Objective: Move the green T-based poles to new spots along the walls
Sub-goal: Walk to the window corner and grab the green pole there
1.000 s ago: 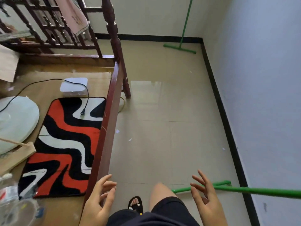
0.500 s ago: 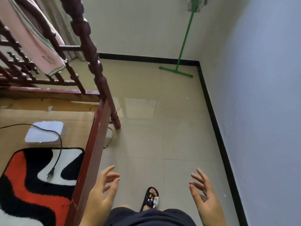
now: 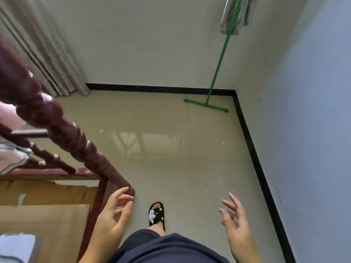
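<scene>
A green T-based pole (image 3: 218, 62) leans in the far right corner, its crossbar foot (image 3: 206, 105) on the tiled floor by the black skirting and its top against the far wall near a grey cloth bundle (image 3: 235, 15). My left hand (image 3: 112, 219) is low at the left with fingers apart, holding nothing, close to the dark red bedpost foot (image 3: 121, 184). My right hand (image 3: 236, 223) is low at the right, also empty with fingers spread. Both hands are far from the pole.
A dark red wooden bed frame (image 3: 57, 128) with a turned post fills the left side. Curtains (image 3: 43, 59) hang at the far left. A blue-grey wall (image 3: 313, 130) with black skirting runs along the right. My sandalled foot (image 3: 156, 214) is on the beige floor.
I have walked forward toward the far corner; the leaning pole is nearer and larger. The second green pole lying at my feet has passed out of view. Both hands stay empty.
</scene>
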